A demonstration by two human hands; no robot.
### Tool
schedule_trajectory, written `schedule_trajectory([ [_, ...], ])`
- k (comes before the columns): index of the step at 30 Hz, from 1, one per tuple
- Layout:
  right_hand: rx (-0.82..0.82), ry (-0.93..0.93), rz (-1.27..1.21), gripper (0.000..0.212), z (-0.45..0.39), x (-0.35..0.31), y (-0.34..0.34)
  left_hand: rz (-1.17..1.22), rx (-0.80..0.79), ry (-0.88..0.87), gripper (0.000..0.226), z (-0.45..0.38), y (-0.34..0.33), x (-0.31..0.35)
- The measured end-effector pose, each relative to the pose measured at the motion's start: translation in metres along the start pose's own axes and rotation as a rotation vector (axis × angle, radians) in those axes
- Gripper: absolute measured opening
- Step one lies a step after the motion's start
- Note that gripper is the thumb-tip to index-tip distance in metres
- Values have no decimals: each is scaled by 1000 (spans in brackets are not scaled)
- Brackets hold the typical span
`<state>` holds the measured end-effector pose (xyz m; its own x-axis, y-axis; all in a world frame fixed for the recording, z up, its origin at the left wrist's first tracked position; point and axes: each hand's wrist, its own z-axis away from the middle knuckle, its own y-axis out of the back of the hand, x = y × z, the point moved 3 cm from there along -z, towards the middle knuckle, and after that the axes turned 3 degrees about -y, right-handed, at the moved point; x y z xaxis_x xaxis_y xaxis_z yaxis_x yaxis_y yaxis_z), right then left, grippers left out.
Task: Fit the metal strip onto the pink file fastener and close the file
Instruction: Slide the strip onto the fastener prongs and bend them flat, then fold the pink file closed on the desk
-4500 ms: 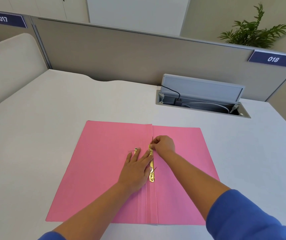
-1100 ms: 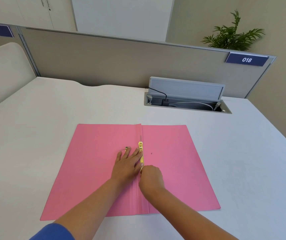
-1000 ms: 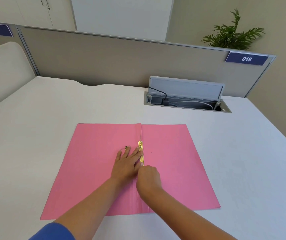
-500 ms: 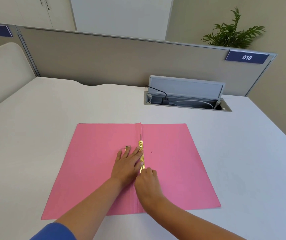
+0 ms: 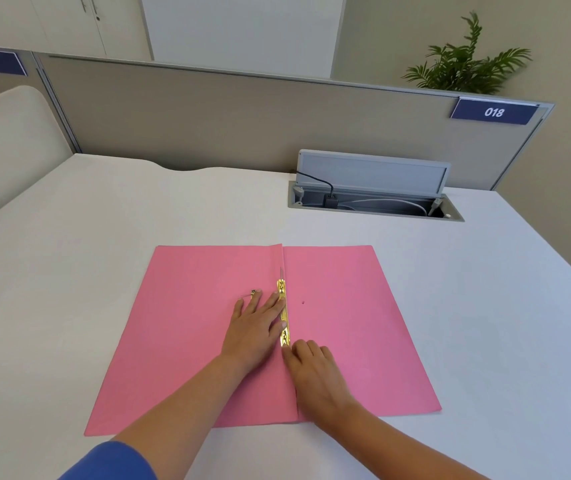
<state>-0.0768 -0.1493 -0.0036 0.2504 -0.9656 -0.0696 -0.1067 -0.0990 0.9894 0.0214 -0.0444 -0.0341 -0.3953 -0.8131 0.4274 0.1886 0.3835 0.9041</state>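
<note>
A pink file (image 5: 346, 323) lies open and flat on the white desk. Along its centre fold runs a gold metal strip (image 5: 282, 311) on the fastener. My left hand (image 5: 256, 327) rests flat on the left cover, fingers spread, with the index finger and thumb against the strip. My right hand (image 5: 313, 372) lies palm down just below the strip, its fingertips touching the strip's near end. A small gold metal piece (image 5: 253, 292) peeks out at my left fingertips.
An open cable tray (image 5: 374, 202) with its lid raised and cables inside is set into the desk at the back right. A beige partition (image 5: 242, 119) closes the far edge. A plant (image 5: 464, 64) stands behind it.
My right hand has moved from the strip's far end to its near end and now presses there with flattened fingers. The left hand has stayed flat on the left cover.
</note>
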Motion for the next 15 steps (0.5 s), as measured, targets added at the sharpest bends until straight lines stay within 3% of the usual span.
schedule_trajectory([
  [5, -20, -69, -429, 39, 6, 20, 1, 60, 40, -23, 50, 3, 1, -1],
  [9, 38, -229, -641, 36, 7, 28, 2, 292, 219, -41, 44, 10, 15, 1],
  [13, 60, -332, -744, 32, 5, 37, -4, 287, 552, 123, 37, 22, 47, -21],
  [15, 57, -400, -828, 33, 2, 42, -6, 214, 603, 282, 39, 25, 65, -43],
])
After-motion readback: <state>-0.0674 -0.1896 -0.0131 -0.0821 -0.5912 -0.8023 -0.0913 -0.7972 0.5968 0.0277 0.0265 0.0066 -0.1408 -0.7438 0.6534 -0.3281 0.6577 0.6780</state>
